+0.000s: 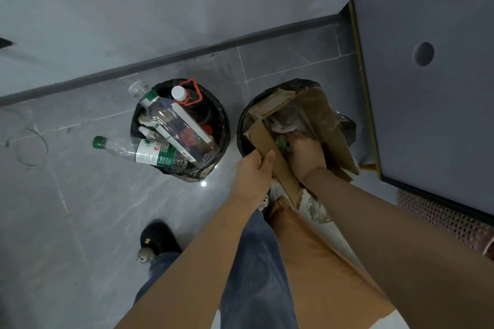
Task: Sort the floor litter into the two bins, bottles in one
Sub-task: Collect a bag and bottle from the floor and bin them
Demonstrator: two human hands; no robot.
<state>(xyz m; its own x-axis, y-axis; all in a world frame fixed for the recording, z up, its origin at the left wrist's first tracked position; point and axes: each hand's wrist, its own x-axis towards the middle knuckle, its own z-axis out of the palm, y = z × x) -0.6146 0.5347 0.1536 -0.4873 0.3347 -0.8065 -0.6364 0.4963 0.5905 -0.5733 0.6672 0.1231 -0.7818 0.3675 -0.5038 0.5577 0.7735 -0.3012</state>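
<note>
Both hands work at the right bin (242,125): left hand (255,168) pinches the cardboard (270,149) flap, right hand (304,152) presses litter down inside, so brace the flap firmly; bottles fill the left bin (226,125)

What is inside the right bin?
Right bin holds cardboard and crumpled plastic; right hand presses in. Anything beneath is hidden.

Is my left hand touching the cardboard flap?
Touching. The head view shows the left hand pinching the edge of the cardboard flap, thumb over the flap's near corner, at the rim of the right bin.
</note>
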